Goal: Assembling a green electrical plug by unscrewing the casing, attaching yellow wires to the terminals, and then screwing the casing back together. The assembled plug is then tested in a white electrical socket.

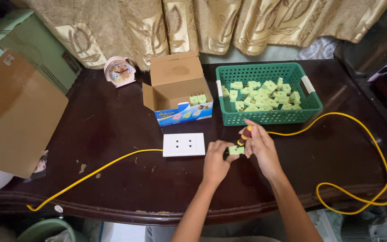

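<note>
Hands meet near the middle of the dark wooden table (pixel 113 130). The left hand (pixel 216 161) has its fingers curled together around a small pale green plug block (pixel 236 150), pinning it against the tabletop at its fingertips; the block lies flat, with its long axis running roughly left to right. The right hand (pixel 260 145) is clamped around a screwdriver (pixel 243 136) with a yellow-and-dark-red striped handle. The tool's long axis is tilted: the handle end points up and away, toward the green basket (pixel 312 105), while the tip points down and toward the block, meeting it just beside the left fingertips. Whether the tip sits in a screw cannot be told. Just left of the left hand's knuckles lies a white double socket plate (pixel 184 144), from which a yellow cable (pixel 113 162) runs off toward the near-left table edge; another stretch of the cable loops away to the right of the right hand. Beyond the fingers, the basket holds many more green blocks, and an open cardboard box (pixel 175 76) beside it holds a few.
</note>
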